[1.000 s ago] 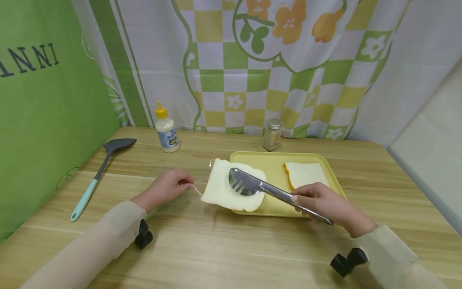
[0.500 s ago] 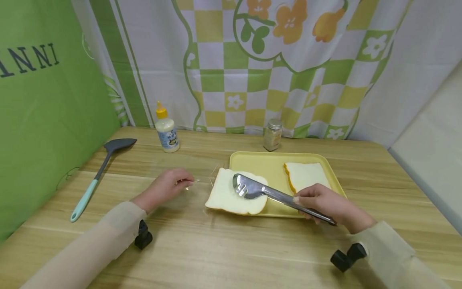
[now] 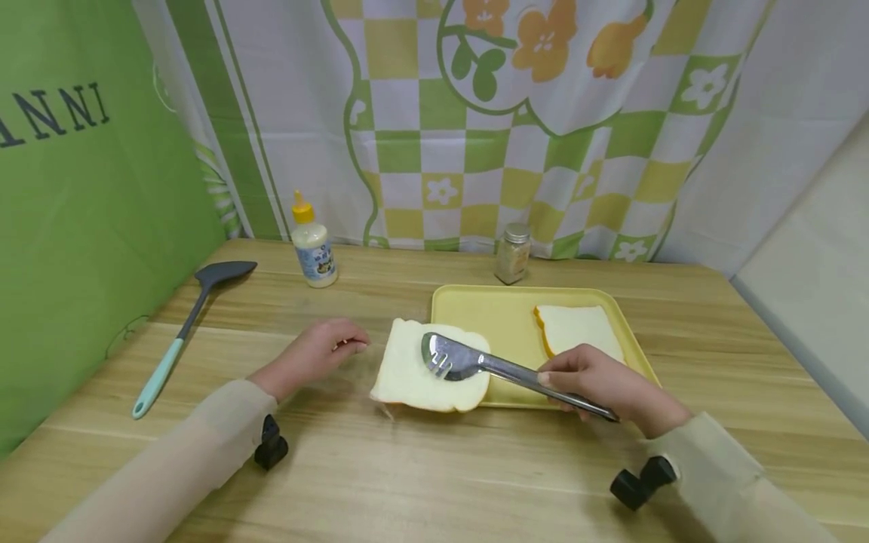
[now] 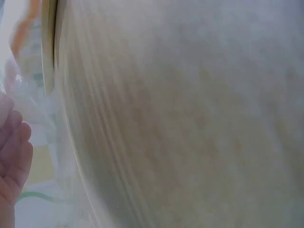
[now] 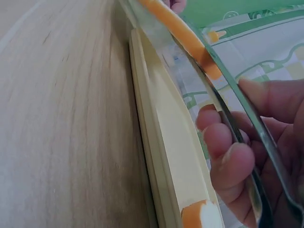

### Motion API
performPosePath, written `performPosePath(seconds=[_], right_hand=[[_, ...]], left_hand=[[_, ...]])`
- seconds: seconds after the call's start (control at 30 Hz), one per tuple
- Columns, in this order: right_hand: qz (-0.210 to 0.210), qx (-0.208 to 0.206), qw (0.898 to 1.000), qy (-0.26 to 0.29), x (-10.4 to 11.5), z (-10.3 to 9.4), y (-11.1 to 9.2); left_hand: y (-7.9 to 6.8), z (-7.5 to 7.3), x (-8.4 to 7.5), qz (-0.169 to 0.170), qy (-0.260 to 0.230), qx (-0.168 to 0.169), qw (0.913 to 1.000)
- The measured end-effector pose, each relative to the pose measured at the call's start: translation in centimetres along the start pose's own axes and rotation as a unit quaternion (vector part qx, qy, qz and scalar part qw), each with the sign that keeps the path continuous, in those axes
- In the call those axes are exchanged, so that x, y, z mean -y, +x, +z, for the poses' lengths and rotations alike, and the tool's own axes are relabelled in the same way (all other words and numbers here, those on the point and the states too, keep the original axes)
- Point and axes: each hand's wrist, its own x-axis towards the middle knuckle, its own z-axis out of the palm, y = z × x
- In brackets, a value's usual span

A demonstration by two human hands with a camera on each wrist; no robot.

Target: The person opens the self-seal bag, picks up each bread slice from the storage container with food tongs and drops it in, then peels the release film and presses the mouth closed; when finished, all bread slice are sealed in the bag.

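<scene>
Over left edge of tray point(image 3: 498, 307): bread slice point(image 3: 413, 383), in tongs point(image 3: 502, 368), left of gripping right hand point(image 3: 604, 377); left hand point(image 3: 317, 351), nearer, pinches clear film point(image 4: 33, 102).

Wood-grain table point(image 3: 421, 483), light brown, spans the lower half of the head view. Directly on it: one spatula point(image 3: 178, 339), dark head, mint handle, lying slantwise at left; one yellow-capped squeeze bottle point(image 3: 314, 253), upright, left of centre; one silver-lidded jar point(image 3: 512, 260), upright, right of centre; one yellow tray point(image 3: 485, 308), flat, just nearer than the jar.
</scene>
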Motion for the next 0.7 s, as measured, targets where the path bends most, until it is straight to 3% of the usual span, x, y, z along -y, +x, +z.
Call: performPosePath(seconds=[0.13, 0.37, 0.7], right_hand=[[0.015, -0.001, 1.0, 0.008, -0.22, 0.14, 0.07], [0.014, 0.006, 1.0, 0.026, -0.93, 0.22, -0.17], [0.026, 0.005, 0.999, 0.032, -0.54, 0.32, 0.11]], left_hand=[[0.0, 0.04, -0.17, -0.011, -0.001, -0.002, 0.9999], [-0.05, 0.01, -0.41, -0.065, -0.024, -0.012, 0.9975], [0.09, -0.01, -0.76, -0.09, -0.048, -0.047, 0.9936]])
